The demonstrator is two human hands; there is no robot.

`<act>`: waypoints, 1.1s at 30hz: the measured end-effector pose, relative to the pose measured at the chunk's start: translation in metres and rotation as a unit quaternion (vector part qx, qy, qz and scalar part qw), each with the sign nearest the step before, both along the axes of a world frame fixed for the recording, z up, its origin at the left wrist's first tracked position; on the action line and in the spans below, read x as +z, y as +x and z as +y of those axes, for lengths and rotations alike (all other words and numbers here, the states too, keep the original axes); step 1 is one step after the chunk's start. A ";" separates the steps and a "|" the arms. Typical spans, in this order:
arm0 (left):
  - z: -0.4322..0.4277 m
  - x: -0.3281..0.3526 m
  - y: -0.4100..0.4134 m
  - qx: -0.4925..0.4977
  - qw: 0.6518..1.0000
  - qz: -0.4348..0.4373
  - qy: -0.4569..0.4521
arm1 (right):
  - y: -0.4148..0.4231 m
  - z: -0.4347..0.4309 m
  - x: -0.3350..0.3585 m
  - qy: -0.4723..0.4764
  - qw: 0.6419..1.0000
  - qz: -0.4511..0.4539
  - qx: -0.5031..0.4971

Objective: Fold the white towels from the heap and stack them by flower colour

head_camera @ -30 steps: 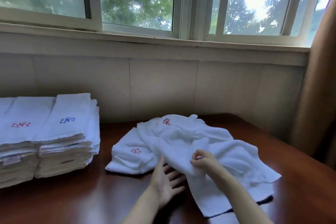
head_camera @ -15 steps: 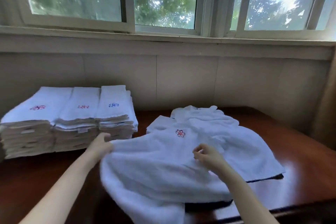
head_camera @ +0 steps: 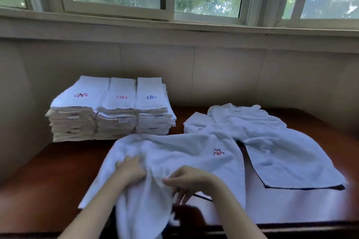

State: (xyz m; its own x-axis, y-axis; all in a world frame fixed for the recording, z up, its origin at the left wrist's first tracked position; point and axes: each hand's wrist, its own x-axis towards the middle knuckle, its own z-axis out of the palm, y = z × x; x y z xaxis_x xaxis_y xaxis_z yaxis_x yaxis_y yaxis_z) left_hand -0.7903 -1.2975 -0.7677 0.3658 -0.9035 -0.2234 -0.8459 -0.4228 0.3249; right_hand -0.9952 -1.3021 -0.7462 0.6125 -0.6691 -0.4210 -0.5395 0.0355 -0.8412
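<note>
white terry towel with a red embroidered flower [head_camera: 174,153]: spread rumpled on the dark reddish-brown wooden tabletop [head_camera: 48,176], directly under both hands, near edge hanging off the front. left hand [head_camera: 130,170]: fingers curled, gripping a bunched fold of this towel. right hand [head_camera: 190,180]: fingers bent down, pinching the cloth just beside the left. heap of loose white towels [head_camera: 272,141]: beyond and to the right of the right hand. three stacks of folded white towels [head_camera: 112,114]: beyond the left hand, touching side by side; top flowers dark red, pink-red, blue.
</note>
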 end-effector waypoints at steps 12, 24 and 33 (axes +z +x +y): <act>-0.021 -0.016 0.090 0.093 0.988 -0.124 0.011 | 0.018 -0.039 -0.025 -0.396 0.833 0.370 -0.109; -0.045 -0.010 0.111 -0.026 0.995 -0.068 -0.061 | 0.004 -0.039 -0.035 -0.294 0.882 0.341 -0.139; 0.008 0.011 0.125 0.027 0.997 -0.046 -0.050 | -0.035 -0.047 -0.013 -0.259 0.887 0.362 -0.121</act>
